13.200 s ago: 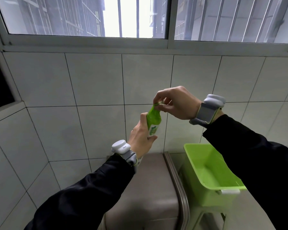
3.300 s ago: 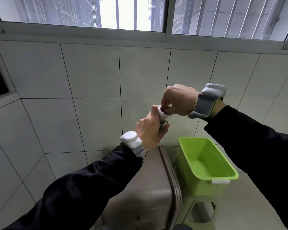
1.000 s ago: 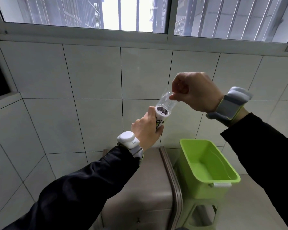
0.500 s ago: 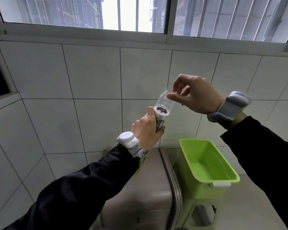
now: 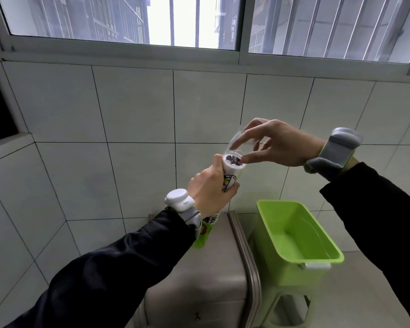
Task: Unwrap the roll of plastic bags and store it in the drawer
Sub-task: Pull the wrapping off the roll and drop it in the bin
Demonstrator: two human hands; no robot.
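Note:
My left hand point(image 5: 208, 191) grips a white roll of plastic bags point(image 5: 230, 174) upright in front of the tiled wall. The roll's open top end faces me. A clear plastic wrap point(image 5: 236, 141) stands loose above that end. The green printed part of the wrapper point(image 5: 205, 233) hangs below my left wrist. My right hand point(image 5: 278, 146) hovers at the top of the roll with straight, spread fingers; the index finger touches the clear wrap and the thumb lies near the roll's rim. A grey drawer cabinet point(image 5: 199, 268) stands below; its drawers look closed.
A green plastic bin point(image 5: 294, 235) sits on a stool point(image 5: 290, 301) right of the cabinet. A tiled wall point(image 5: 140, 110) and a barred window point(image 5: 175, 20) are straight ahead. A dark opening lies at the far left.
My right hand pulled the clear wrap up off the roll's top, then loosened its pinch; its fingers are now straight and spread. The left hand still holds the roll.

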